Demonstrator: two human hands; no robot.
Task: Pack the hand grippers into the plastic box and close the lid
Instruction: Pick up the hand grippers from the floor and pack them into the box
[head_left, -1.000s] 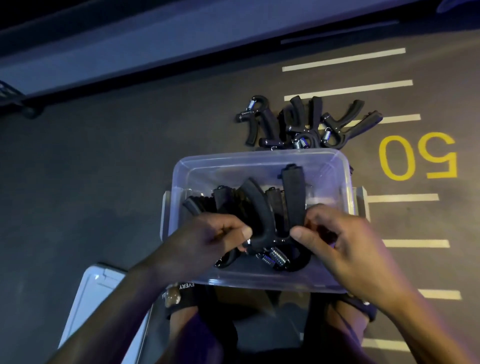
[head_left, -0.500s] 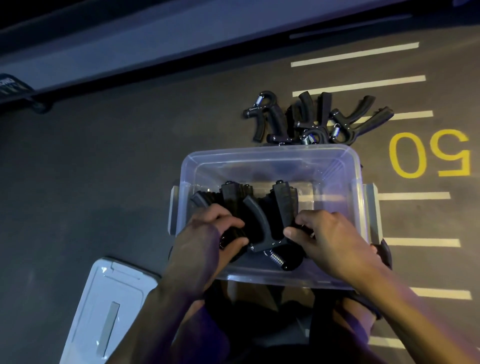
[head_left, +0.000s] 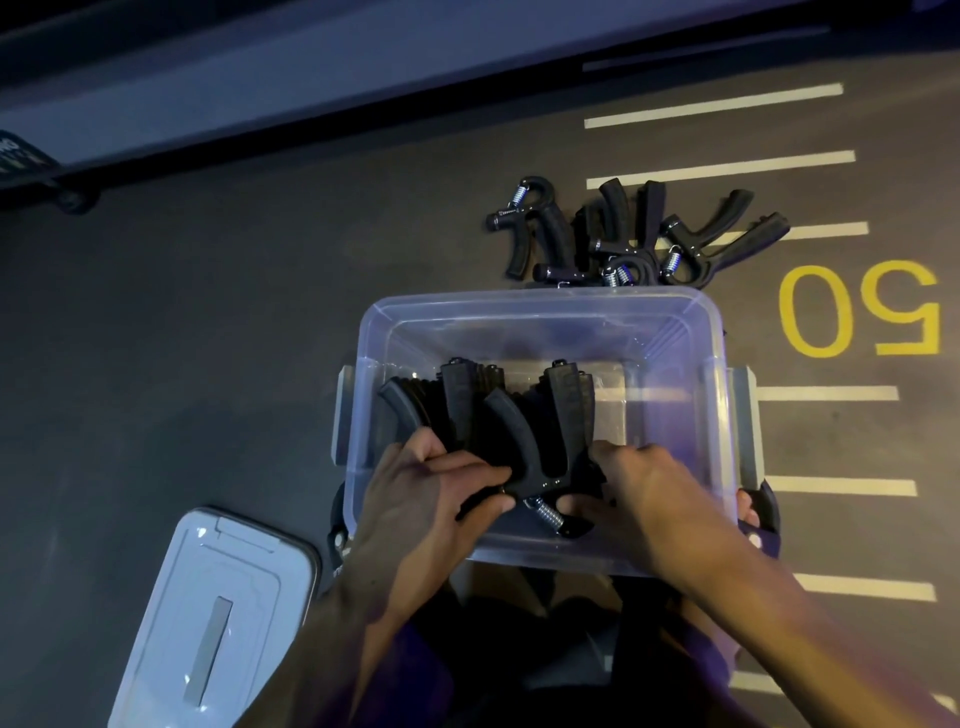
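Note:
A clear plastic box stands open on the dark floor in front of me. Inside its near left part lie black hand grippers with metal springs, handles pointing away from me. My left hand grips their left side near the spring ends. My right hand holds the spring end of the right one low in the box. Several more black hand grippers lie in a pile on the floor just beyond the box. The box lid rests flat at the lower left.
The floor has white stripes and a yellow number 50 to the right of the box. A grey raised ledge runs along the far side. My knees and dark shoes show below the box.
Both hands have pushed the held grippers down into the box, from above the rim to near its bottom. The view has shifted slightly, showing more of the lid.

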